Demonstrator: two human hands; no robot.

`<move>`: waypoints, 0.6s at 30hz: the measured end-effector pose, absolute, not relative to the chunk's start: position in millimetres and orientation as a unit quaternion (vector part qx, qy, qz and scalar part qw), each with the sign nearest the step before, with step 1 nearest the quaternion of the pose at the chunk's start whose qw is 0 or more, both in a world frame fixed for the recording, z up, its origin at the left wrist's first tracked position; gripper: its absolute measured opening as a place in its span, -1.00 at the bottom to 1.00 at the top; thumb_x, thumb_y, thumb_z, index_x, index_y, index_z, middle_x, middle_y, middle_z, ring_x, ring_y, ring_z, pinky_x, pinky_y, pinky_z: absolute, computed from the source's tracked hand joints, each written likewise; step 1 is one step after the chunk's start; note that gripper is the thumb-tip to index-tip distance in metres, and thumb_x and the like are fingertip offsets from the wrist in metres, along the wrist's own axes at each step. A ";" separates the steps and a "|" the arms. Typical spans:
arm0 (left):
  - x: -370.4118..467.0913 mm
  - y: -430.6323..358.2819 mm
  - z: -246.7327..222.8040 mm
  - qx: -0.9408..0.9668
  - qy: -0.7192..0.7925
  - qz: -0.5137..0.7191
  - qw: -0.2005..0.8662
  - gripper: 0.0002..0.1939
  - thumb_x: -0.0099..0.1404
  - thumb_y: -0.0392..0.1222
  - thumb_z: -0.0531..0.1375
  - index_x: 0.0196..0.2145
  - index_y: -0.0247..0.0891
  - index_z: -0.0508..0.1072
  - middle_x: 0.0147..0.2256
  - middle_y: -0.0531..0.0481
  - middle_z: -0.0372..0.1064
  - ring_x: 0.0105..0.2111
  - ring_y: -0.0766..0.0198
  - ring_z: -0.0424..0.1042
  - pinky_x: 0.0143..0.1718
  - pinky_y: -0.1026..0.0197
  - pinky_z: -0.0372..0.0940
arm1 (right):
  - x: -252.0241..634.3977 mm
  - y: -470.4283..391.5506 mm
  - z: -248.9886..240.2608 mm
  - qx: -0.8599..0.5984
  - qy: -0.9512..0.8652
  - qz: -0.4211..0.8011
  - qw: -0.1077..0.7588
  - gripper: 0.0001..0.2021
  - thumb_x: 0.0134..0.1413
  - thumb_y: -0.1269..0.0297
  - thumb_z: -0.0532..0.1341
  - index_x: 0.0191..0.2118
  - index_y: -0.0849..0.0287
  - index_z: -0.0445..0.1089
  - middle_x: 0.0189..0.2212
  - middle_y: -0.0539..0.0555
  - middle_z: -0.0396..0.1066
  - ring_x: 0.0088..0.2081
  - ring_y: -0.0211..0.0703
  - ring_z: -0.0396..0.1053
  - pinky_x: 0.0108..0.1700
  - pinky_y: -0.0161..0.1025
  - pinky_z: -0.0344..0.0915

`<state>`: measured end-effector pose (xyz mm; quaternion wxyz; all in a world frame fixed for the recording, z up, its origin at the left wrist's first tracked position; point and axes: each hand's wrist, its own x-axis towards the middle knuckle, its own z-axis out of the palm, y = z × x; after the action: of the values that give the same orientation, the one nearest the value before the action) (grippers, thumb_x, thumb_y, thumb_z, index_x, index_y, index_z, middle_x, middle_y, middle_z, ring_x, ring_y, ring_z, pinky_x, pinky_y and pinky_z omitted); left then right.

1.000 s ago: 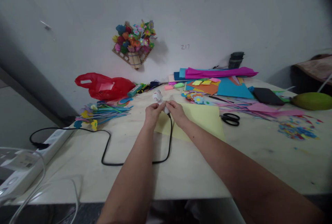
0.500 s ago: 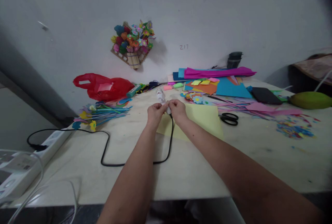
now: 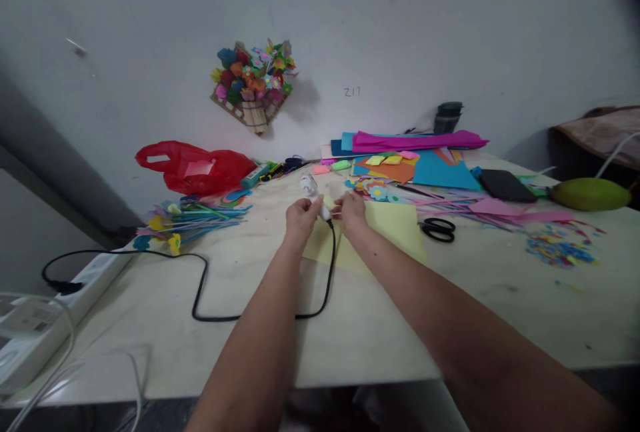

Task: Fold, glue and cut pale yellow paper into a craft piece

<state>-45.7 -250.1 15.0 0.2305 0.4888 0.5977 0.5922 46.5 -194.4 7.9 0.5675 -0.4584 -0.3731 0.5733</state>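
Observation:
My left hand (image 3: 301, 217) is closed in a pinch beside a small white corded tool (image 3: 325, 211). A pale yellow bit shows at its fingertips, too small to make out. My right hand (image 3: 352, 211) is just right of the tool, over a pale yellow sheet (image 3: 393, 227), its fingers bent and slightly apart, with nothing visible in them. The tool lies with its rounded head pointing away from me; part of its body is hidden behind my left fingers. Its black cord (image 3: 331, 272) loops under my left forearm toward the left.
Black-handled scissors (image 3: 439, 229) lie right of the yellow sheet. Foam flowers on stems (image 3: 200, 219) and a red plastic bag (image 3: 195, 169) are at left. A power strip (image 3: 95, 279) runs along the left edge. Coloured sheets (image 3: 445, 169) and small scraps (image 3: 560, 249) lie at right.
My right hand has moved a little to the right, away from my left hand, and its fingers have parted. My left hand stays nearly in place, still pinched. The view has shifted slightly.

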 end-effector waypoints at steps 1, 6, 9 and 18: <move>-46.1 -250.8 15.5 0.485 0.590 0.602 0.234 -0.57 0.00 0.14 0.18 -0.68 -0.26 0.20 -0.73 0.15 0.11 -0.68 0.45 0.07 -0.61 0.33 0.01 | 51.2 -193.6 11.7 -0.447 -0.384 0.585 0.557 -0.84 0.03 0.28 0.02 -0.54 0.11 0.09 -0.67 -0.09 0.20 -0.71 -0.34 0.15 -0.66 -0.36 0.13; -49.4 -252.3 16.0 0.461 0.566 0.631 0.262 -0.58 0.00 0.13 0.20 -0.67 -0.25 0.20 -0.72 0.15 0.11 -0.68 0.46 0.08 -0.58 0.33 0.04 | 97.2 -178.4 29.2 -0.264 -0.455 0.662 0.534 -0.75 -0.03 0.16 0.15 -0.59 0.14 0.14 -0.72 -0.09 0.19 -0.71 -0.37 0.10 -0.66 -0.39 0.08; -50.0 -251.7 15.9 0.456 0.553 0.642 0.272 -0.59 0.00 0.12 0.21 -0.68 -0.25 0.20 -0.73 0.16 0.09 -0.68 0.46 0.07 -0.57 0.32 0.04 | 123.2 -167.8 30.1 -0.138 -0.404 0.662 0.616 -0.66 0.05 -0.05 0.02 -0.41 0.12 0.29 -0.51 0.00 0.37 -0.52 -0.31 0.29 -0.51 -0.35 0.25; -49.2 -253.3 16.6 0.439 0.549 0.653 0.282 -0.58 -0.05 0.12 0.24 -0.67 -0.27 0.21 -0.73 0.15 0.12 -0.69 0.47 0.08 -0.60 0.34 0.04 | 85.1 -184.2 16.0 -0.290 -0.640 0.576 0.418 -0.86 -0.25 0.30 0.30 -0.57 0.26 0.39 -0.61 0.03 0.38 -0.60 -0.34 0.28 -0.60 -0.40 0.23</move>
<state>-49.2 -253.3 16.6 0.2819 0.4388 0.5486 0.6534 85.1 -184.2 16.0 0.4176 -0.2896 -0.6400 0.5763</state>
